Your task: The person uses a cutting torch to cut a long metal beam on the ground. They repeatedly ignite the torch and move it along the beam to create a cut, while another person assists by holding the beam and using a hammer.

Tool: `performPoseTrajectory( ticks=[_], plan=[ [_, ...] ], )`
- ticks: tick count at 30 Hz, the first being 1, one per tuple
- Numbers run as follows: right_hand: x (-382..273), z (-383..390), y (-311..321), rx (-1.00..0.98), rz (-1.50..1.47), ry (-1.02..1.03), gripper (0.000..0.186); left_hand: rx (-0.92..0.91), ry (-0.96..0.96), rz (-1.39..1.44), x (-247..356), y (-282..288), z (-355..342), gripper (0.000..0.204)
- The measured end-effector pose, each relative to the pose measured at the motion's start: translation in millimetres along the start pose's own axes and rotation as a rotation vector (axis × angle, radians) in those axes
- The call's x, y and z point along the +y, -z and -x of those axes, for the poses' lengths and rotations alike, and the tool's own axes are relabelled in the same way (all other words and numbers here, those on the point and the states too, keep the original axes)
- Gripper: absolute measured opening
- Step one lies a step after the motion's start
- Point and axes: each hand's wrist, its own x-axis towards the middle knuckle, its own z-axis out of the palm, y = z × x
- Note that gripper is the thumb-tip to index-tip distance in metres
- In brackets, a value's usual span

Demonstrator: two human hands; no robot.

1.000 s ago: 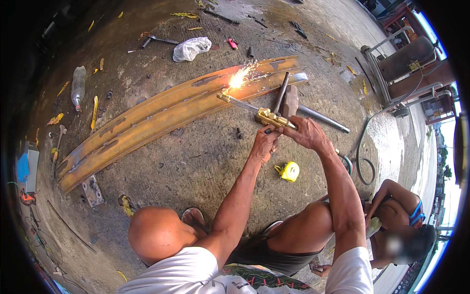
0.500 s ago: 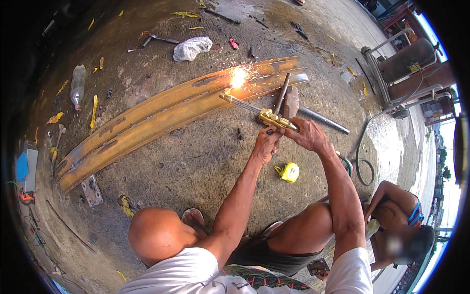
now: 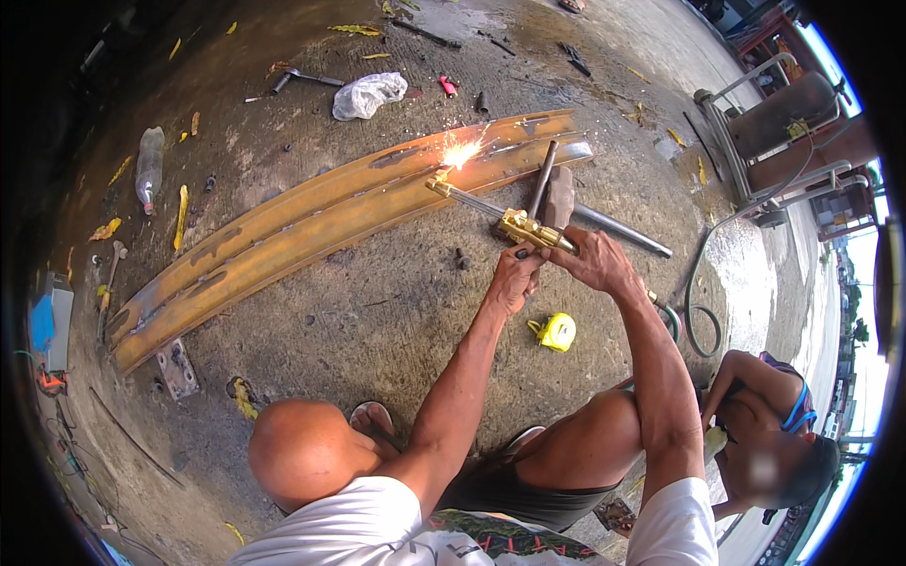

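In both hands I hold a brass cutting torch, its head angled toward the upper left over long rusty steel beams on the ground. Orange-white sparks burst from the steel just beyond the torch tip. My right hand is wrapped round the rear of the torch. Below its body, my left hand grips it with the fingers curled. Just past the torch lie a sledgehammer and a dark metal rod. A yellow tape measure rests on the concrete below my hands.
At the right, a hose runs to gas cylinders on a cart. Another person crouches at the lower right. A plastic bag and a wrench lie beyond the beams, a bottle at the left.
The spark burst has become smaller and less bright. The torch tip has shifted very slightly, while both hands keep the same grip and nearly the same place.
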Motion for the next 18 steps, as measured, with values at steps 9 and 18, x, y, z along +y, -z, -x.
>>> performPoseTrajectory(
  ticks=[9,18],
  plan=[
    [6.5,-2.9,-6.2,0.047,-0.008,0.02,0.075,0.017,-0.01,0.03,-1.8,-1.0,0.6,0.017],
    [4.4,-3.7,-9.2,0.045,0.0,0.038,0.079,0.02,0.001,0.024,0.9,0.2,2.7,0.02]
  ],
)
